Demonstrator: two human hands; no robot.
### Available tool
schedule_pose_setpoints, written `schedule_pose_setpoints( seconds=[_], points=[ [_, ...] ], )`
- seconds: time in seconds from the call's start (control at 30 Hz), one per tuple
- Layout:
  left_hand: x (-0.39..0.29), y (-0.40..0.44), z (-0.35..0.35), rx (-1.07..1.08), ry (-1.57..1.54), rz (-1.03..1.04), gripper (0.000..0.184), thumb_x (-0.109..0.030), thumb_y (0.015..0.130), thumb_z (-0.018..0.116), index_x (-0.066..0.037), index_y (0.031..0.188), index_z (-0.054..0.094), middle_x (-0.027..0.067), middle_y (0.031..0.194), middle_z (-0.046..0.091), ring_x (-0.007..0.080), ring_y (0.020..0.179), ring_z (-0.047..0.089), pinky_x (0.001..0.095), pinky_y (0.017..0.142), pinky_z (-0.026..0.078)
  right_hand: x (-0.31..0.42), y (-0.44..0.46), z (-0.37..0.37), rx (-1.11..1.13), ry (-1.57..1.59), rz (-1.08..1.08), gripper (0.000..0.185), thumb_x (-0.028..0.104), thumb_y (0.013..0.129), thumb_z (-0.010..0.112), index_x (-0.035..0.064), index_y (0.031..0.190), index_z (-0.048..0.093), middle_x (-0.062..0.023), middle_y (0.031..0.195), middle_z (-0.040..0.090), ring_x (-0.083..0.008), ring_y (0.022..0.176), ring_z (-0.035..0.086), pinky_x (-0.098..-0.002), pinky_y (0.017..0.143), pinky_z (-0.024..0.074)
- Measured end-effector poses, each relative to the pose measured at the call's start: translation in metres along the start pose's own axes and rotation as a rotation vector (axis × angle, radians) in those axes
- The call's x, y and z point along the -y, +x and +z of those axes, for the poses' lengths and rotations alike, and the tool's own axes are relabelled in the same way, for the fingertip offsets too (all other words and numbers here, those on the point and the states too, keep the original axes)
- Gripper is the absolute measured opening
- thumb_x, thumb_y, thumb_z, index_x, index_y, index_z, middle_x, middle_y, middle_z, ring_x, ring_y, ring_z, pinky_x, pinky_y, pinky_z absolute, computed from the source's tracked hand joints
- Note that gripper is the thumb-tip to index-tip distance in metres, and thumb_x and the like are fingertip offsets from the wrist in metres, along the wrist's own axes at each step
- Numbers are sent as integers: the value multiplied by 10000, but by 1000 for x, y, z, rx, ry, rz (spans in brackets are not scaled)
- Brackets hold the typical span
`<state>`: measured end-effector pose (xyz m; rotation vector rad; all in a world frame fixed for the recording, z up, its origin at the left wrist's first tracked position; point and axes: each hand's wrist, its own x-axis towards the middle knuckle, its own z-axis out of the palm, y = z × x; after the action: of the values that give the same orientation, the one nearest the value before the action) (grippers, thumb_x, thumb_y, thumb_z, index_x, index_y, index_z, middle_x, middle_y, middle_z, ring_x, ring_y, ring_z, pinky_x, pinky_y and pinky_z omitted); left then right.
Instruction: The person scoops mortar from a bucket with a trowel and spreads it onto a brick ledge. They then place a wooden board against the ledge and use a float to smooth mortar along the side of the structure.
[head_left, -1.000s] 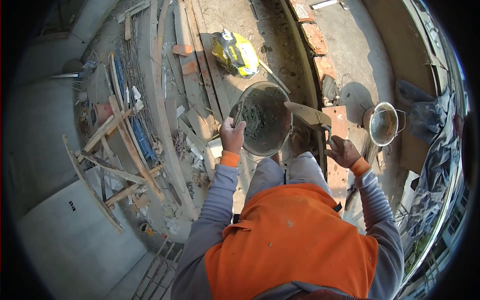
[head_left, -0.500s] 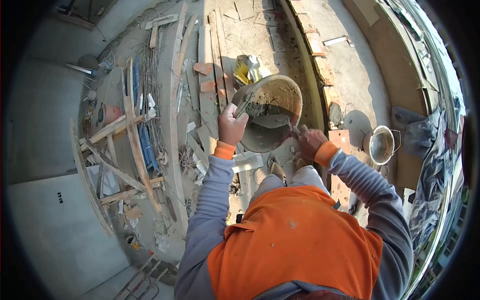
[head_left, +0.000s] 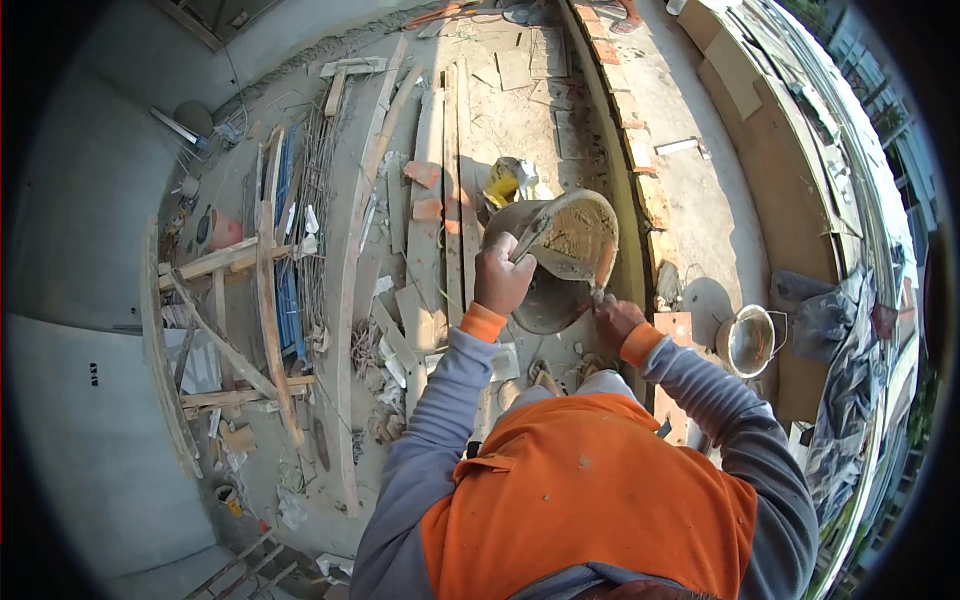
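Bucket [head_left: 512,222] in front of me, above my feet, tipped so its mouth faces right and near. My left hand [head_left: 504,276] has the left edge of the rim: fingers curled closed, thumb pressing against them. Likely gripped there because a hold on one side sets the tilt and leaves the mouth open to the other hand.

My right hand [head_left: 617,326] is at the right, near part of the rim, fingers bunched together round what I take for the handle of a trowel [head_left: 572,270]. Handle mostly hidden; cannot tell how each finger sits. Blade appears to lie across the mouth; a low wrist probably gives it a flat angle.

Surroundings: a second bucket [head_left: 747,341] upright on the floor to the right, beyond the row of bricks [head_left: 652,202], perhaps parked out of the way of my feet. Yellow-and-white bag [head_left: 507,183] just beyond the tipped bucket. Long boards [head_left: 424,262] run near to far on the left. Another person's foot [head_left: 628,25] at the far right.
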<state>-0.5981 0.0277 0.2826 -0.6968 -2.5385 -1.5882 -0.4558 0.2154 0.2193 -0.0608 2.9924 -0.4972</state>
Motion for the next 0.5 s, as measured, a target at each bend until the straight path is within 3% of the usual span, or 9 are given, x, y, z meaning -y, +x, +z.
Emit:
schedule_pose_setpoints(
  seconds=[0.1, 0.17, 0.27, 0.33, 0.4, 0.43, 0.5],
  points=[
    [10, -7, -2, -24, 10, -23, 199, -69, 677, 590, -4, 662, 403, 170, 550, 433, 322, 488, 432, 395, 490, 371, 0, 1, -22, 155, -161, -140, 184, 129, 809, 446, 33, 848, 598, -212, 813, 582, -321, 679, 619, -394, 555, 494],
    [12, -11, 1, -4, 0, -48, 193, -71, 677, 591, -7, 663, 410, 189, 560, 452, 381, 523, 463, 413, 488, 368, -8, 16, -29, 66, -152, 14, 199, 133, 813, 442, 28, 865, 603, -199, 822, 585, -314, 684, 622, -399, 567, 497],
    [5, -10, 5, -18, 14, 40, 181, -72, 683, 589, -10, 674, 419, 192, 566, 463, 386, 541, 485, 413, 492, 380, -1, 20, 6, 59, -125, 87, 199, 139, 806, 449, 32, 846, 612, -177, 770, 601, -313, 695, 624, -419, 601, 502],
    [2, -8, 4, -49, 57, 94, 166, -69, 690, 585, -13, 680, 429, 199, 579, 484, 400, 578, 508, 426, 504, 393, 6, 7, 10, -77, -95, 93, 199, 145, 788, 457, 33, 862, 603, -172, 718, 613, -329, 700, 623, -420, 621, 507],
    [2, -11, 0, 5, 89, 86, 158, -64, 690, 582, -15, 679, 432, 202, 590, 494, 411, 600, 511, 446, 518, 396, 1, 7, -13, 135, -91, -52, 217, 163, 778, 463, 23, 884, 590, -181, 703, 620, -343, 712, 626, -418, 630, 510],
    [7, -14, 2, -7, 117, 79, 160, -68, 689, 587, -17, 682, 436, 203, 605, 503, 415, 623, 517, 453, 536, 402, 14, 12, -37, 60, 12, 53, 230, 186, 758, 488, 16, 860, 604, -192, 736, 629, -351, 717, 630, -431, 644, 507],
    [6, -16, 5, -3, 101, 78, 159, -70, 691, 587, -16, 686, 437, 204, 614, 505, 416, 630, 518, 452, 541, 404, -5, 24, -50, 134, 177, 136, 246, 218, 770, 522, 37, 905, 620, -179, 717, 626, -331, 674, 629, -420, 605, 501]
  ],
)
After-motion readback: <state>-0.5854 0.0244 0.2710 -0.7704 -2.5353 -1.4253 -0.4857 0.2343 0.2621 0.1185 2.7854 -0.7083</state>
